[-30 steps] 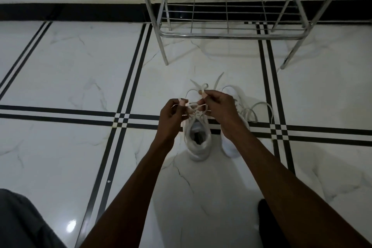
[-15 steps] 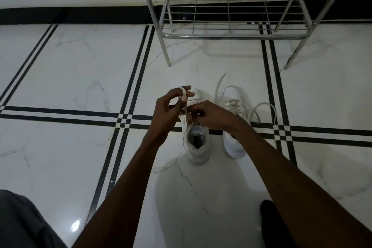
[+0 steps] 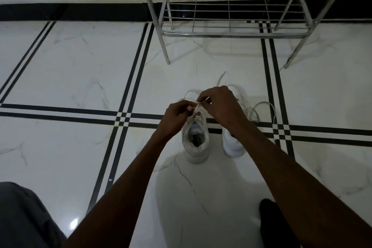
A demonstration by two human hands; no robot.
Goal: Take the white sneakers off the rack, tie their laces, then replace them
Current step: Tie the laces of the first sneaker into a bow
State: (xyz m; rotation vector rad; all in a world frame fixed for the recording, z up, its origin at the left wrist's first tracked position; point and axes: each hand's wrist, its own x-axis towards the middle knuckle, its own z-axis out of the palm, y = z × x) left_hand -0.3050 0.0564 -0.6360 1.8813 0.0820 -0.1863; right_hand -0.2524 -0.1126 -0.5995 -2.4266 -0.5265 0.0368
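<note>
Two white sneakers stand side by side on the marble floor, heels toward me. Over the left sneaker (image 3: 196,145) my left hand (image 3: 177,116) and my right hand (image 3: 221,104) both pinch its white laces (image 3: 198,106), fingers meeting above the tongue. The right sneaker (image 3: 234,145) is partly hidden by my right wrist; its loose laces (image 3: 259,110) trail in loops on the floor to the right. The steel shoe rack (image 3: 233,34) stands just beyond, its lower shelf holding nothing.
White marble floor with black inlay stripes (image 3: 124,119) all around. A black skirting (image 3: 70,11) runs along the wall behind the rack. Grey cloth over my knee (image 3: 22,217) fills the lower left, and a dark shape (image 3: 271,221) lies at lower right.
My right hand rose from low over the shoe opening to above the tongue, and my left hand dropped to meet it, drawing the lace between them.
</note>
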